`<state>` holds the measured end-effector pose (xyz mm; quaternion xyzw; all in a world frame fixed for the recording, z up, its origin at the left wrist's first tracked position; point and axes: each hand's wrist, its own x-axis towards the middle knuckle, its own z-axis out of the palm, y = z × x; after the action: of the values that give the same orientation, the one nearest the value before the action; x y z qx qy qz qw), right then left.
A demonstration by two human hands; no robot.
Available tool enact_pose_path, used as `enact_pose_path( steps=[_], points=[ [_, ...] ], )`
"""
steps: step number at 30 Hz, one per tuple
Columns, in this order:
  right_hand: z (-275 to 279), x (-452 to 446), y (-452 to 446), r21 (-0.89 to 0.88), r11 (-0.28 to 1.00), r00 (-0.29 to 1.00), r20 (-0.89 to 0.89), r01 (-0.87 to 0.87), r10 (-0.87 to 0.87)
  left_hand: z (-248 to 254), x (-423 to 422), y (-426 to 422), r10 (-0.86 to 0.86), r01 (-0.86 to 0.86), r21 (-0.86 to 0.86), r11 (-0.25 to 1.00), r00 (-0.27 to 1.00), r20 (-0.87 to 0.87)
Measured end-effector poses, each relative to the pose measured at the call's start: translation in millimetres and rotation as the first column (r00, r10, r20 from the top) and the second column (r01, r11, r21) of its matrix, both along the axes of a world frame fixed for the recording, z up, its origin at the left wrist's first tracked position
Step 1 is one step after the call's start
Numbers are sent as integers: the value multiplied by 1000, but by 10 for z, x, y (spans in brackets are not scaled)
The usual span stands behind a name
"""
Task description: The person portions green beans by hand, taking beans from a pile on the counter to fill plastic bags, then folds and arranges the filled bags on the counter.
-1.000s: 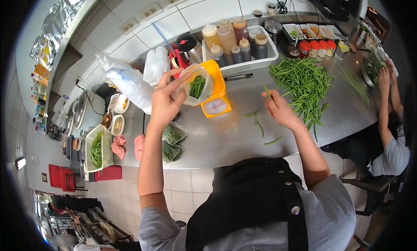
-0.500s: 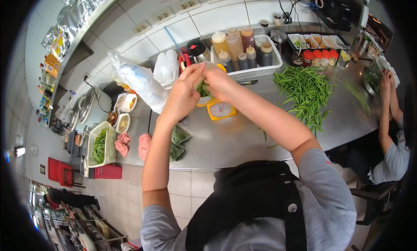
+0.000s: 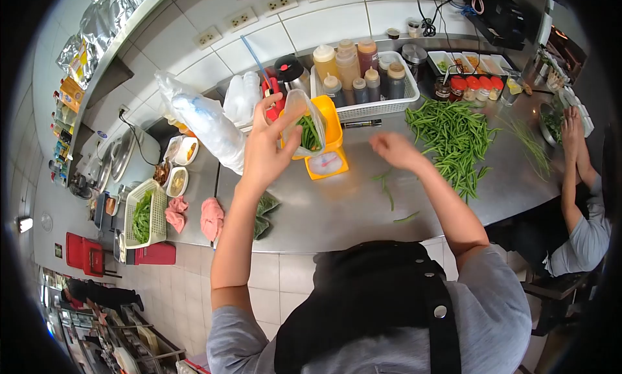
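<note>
My left hand [image 3: 271,141] holds the rim of a clear plastic bag [image 3: 299,104] with green beans [image 3: 309,133] inside. The bag rests on a yellow scale [image 3: 328,163], whose round dial faces me. My right hand [image 3: 392,148] is over the steel counter, right of the scale, its fingers curled together; whether it holds anything is hidden. To its right lies a large pile of green beans [image 3: 450,141]. A few loose beans [image 3: 391,194] lie just below my right hand.
Behind the scale stands a white basket [image 3: 372,104] of sauce bottles. Two pink cloths [image 3: 212,218], bagged greens [image 3: 264,213] and a basket of leafy greens [image 3: 147,215] are at left. A co-worker's hands [image 3: 571,129] are at a bowl [image 3: 551,124] on the far right.
My right hand went from beside the pile to the bag's mouth, then moved back right over the counter. The bean it held a second ago no longer shows. My left hand stays at the bag.
</note>
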<state>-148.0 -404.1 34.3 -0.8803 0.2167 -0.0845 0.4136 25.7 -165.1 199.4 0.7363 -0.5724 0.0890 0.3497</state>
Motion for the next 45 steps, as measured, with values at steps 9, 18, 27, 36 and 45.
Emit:
enact_pose_path(
  steps=[9, 18, 27, 36, 45],
  points=[
    [-919, -804, 650, -521, 838, 984, -142, -163, 104, 0, -105, 59, 83, -53, -118, 992, 960, 267],
    [-1175, -969, 776, -501, 866, 994, -91, 1, -54, -31, -372, 10, 113, -30, -221, 975, 920, 375],
    [-635, -674, 94, -23, 975, 951, -218, 220, -220, 142, -353, 166, 204, -128, -223, 966, 909, 363],
    [-1034, -625, 129, -428, 887, 949, -171, 170, -265, -67, -340, 152, 93, -90, -38, 995, 990, 102],
    [-794, -817, 757, -429, 892, 985, -148, -144, 88, -103, -430, 173, 133, -125, -92, 988, 987, 86]
  ],
)
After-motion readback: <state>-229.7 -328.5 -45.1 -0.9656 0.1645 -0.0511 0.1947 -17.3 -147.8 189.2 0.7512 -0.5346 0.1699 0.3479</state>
